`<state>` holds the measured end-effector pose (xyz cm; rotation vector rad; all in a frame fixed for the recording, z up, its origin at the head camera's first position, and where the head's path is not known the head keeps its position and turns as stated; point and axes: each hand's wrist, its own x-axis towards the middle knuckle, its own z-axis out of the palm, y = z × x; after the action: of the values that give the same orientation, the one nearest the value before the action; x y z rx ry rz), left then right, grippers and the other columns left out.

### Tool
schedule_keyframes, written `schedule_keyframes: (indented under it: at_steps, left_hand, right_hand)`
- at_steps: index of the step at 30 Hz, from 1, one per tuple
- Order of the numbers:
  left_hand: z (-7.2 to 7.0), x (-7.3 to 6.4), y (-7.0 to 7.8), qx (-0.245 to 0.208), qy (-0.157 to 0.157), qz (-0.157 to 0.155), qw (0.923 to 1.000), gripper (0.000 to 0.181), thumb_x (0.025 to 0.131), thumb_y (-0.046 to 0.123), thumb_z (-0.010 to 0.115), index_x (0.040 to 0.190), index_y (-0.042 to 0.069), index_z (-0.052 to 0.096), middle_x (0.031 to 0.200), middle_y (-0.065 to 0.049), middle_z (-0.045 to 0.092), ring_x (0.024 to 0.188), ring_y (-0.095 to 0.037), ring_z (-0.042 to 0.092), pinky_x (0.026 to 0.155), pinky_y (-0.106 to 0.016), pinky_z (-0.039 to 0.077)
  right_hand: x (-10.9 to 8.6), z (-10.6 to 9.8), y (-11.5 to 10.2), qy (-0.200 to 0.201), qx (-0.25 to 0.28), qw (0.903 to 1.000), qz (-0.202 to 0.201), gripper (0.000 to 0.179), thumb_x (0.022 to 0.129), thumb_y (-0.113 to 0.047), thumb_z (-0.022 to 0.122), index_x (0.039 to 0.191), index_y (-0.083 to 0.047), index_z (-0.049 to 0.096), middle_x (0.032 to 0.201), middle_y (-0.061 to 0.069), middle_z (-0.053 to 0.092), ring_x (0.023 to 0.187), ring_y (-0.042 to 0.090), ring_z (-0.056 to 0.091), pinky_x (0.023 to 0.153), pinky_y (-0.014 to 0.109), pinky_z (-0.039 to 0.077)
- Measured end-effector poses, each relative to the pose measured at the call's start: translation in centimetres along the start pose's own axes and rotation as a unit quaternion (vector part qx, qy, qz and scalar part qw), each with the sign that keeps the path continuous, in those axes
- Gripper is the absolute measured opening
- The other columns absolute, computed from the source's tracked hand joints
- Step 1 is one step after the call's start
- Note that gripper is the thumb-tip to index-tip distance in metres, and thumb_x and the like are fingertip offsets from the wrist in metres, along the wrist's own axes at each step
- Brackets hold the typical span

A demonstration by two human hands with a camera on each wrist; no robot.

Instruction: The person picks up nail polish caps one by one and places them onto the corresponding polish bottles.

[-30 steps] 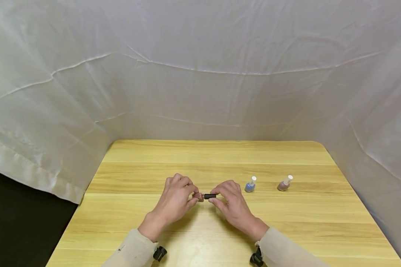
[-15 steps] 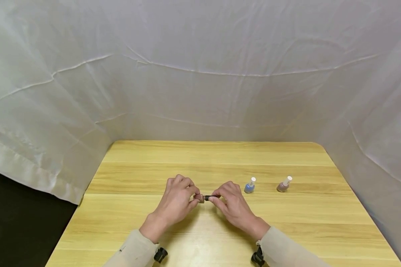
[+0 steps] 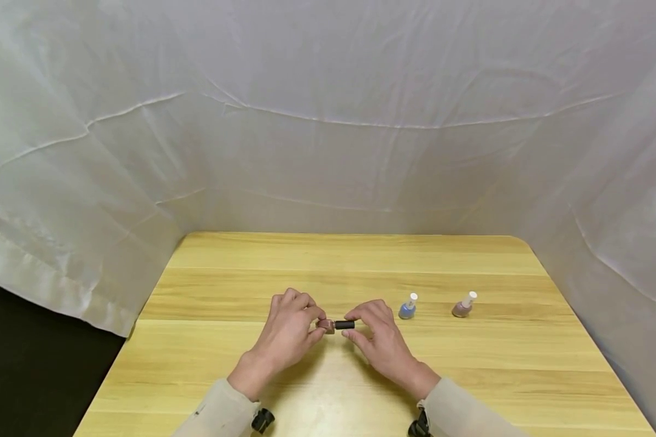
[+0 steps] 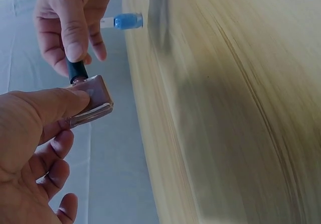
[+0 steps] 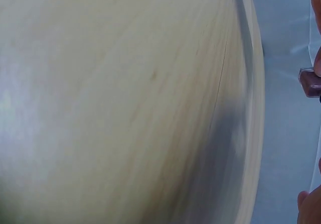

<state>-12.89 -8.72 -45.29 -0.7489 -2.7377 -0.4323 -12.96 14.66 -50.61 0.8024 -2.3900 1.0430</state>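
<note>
My left hand [image 3: 285,328] pinches a brownish nail polish bottle [image 3: 326,327] between thumb and fingers, the bottle lying sideways over the middle of the table. Its black cap [image 3: 345,325] points to the right, in line with the bottle's neck. Thumb and index finger of my right hand [image 3: 384,345] are at the cap's outer end, one on each side. The left wrist view shows the square glass bottle [image 4: 98,94] and the right thumb pressed to the black cap [image 4: 76,72]. In the right wrist view only a corner of the bottle [image 5: 310,83] shows at the edge.
On the wooden table [image 3: 240,273], to the right of my hands, stand a blue nail polish bottle [image 3: 407,311] and a mauve one [image 3: 461,309], both with white caps. Pale cloth [image 3: 328,164] hangs behind the table and along its sides.
My right fingers have shifted on the black cap: half a second ago they covered most of it, now more of it shows. My left hand keeps its hold on the bottle.
</note>
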Motion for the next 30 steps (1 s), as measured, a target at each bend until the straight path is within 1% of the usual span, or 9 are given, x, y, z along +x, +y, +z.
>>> schedule_keyframes:
  at_steps: [4, 12, 18, 20, 23, 26, 28, 30]
  left_hand:
    - [0.02, 0.01, 0.16, 0.001, -0.001, 0.007, 1.0000, 0.010, 0.090, 0.034, 0.086, 0.089, 0.028, 0.078, 0.100, 0.010, 0.066, 0.103, -0.016, 0.051, 0.094, -0.042, 0.039]
    - [-0.03, -0.08, 0.44, 0.014, 0.006, 0.021, 0.9997, 0.010, 0.089, 0.033, 0.087, 0.089, 0.028, 0.079, 0.100, 0.011, 0.065, 0.102, -0.015, 0.050, 0.094, -0.041, 0.039]
    - [-0.03, -0.01, 0.47, 0.016, 0.012, 0.022, 0.9996, 0.009, 0.089, 0.034, 0.087, 0.089, 0.028, 0.079, 0.100, 0.011, 0.066, 0.101, -0.016, 0.050, 0.094, -0.042, 0.040]
    - [-0.01, -0.01, 0.43, 0.012, 0.015, 0.019, 0.9996, 0.009, 0.089, 0.034, 0.087, 0.089, 0.028, 0.079, 0.099, 0.011, 0.066, 0.101, -0.016, 0.051, 0.094, -0.042, 0.040]
    - [0.08, -0.05, 0.32, 0.007, 0.019, 0.013, 0.9997, 0.010, 0.089, 0.033, 0.087, 0.090, 0.027, 0.080, 0.098, 0.011, 0.066, 0.101, -0.016, 0.051, 0.094, -0.042, 0.040]
    - [0.16, -0.10, 0.22, 0.006, 0.022, 0.010, 0.9997, 0.010, 0.089, 0.033, 0.087, 0.090, 0.026, 0.080, 0.098, 0.011, 0.067, 0.100, -0.016, 0.052, 0.092, -0.041, 0.040]
    - [0.16, -0.10, 0.21, 0.004, 0.023, 0.010, 0.9997, 0.010, 0.089, 0.033, 0.087, 0.090, 0.026, 0.080, 0.099, 0.010, 0.067, 0.101, -0.016, 0.052, 0.092, -0.041, 0.040]
    - [0.14, -0.07, 0.24, 0.001, 0.022, 0.010, 0.9997, 0.010, 0.089, 0.033, 0.087, 0.090, 0.026, 0.080, 0.099, 0.010, 0.067, 0.101, -0.016, 0.052, 0.093, -0.041, 0.040]
  right_hand:
    - [0.02, 0.22, 0.14, 0.006, 0.010, 0.9998, -0.015, 0.023, 0.085, -0.014, 0.087, 0.102, -0.018, 0.071, 0.103, -0.012, 0.068, 0.107, 0.013, 0.055, 0.101, 0.041, 0.039]
    - [-0.03, 0.09, 0.44, 0.000, 0.002, 0.9994, -0.034, 0.016, 0.089, -0.017, 0.084, 0.099, -0.020, 0.072, 0.098, -0.014, 0.067, 0.102, 0.011, 0.057, 0.098, 0.042, 0.041]
    - [0.05, 0.03, 0.44, -0.007, -0.010, 0.9995, -0.028, 0.012, 0.091, -0.020, 0.082, 0.098, -0.021, 0.072, 0.098, -0.014, 0.067, 0.102, 0.010, 0.057, 0.099, 0.044, 0.042]
    - [0.01, 0.01, 0.40, -0.007, -0.013, 0.9997, -0.021, 0.015, 0.090, -0.022, 0.084, 0.100, -0.021, 0.072, 0.100, -0.014, 0.068, 0.103, 0.011, 0.057, 0.099, 0.044, 0.042]
    - [-0.14, -0.04, 0.26, -0.006, -0.015, 0.9998, -0.010, 0.027, 0.087, -0.022, 0.087, 0.109, -0.017, 0.072, 0.108, -0.011, 0.068, 0.110, 0.014, 0.055, 0.100, 0.043, 0.042]
    - [-0.30, -0.04, 0.14, -0.001, -0.013, 0.9999, -0.005, 0.038, 0.084, -0.021, 0.089, 0.117, -0.015, 0.071, 0.117, -0.007, 0.065, 0.117, 0.017, 0.053, 0.100, 0.041, 0.042]
    - [-0.32, 0.02, 0.07, 0.007, -0.009, 0.9999, -0.008, 0.039, 0.083, -0.017, 0.089, 0.117, -0.016, 0.070, 0.119, -0.006, 0.063, 0.118, 0.019, 0.051, 0.101, 0.040, 0.043]
    - [-0.30, 0.11, 0.04, 0.014, -0.002, 0.9998, -0.011, 0.035, 0.083, -0.014, 0.089, 0.112, -0.017, 0.070, 0.117, -0.006, 0.062, 0.118, 0.019, 0.050, 0.101, 0.039, 0.042]
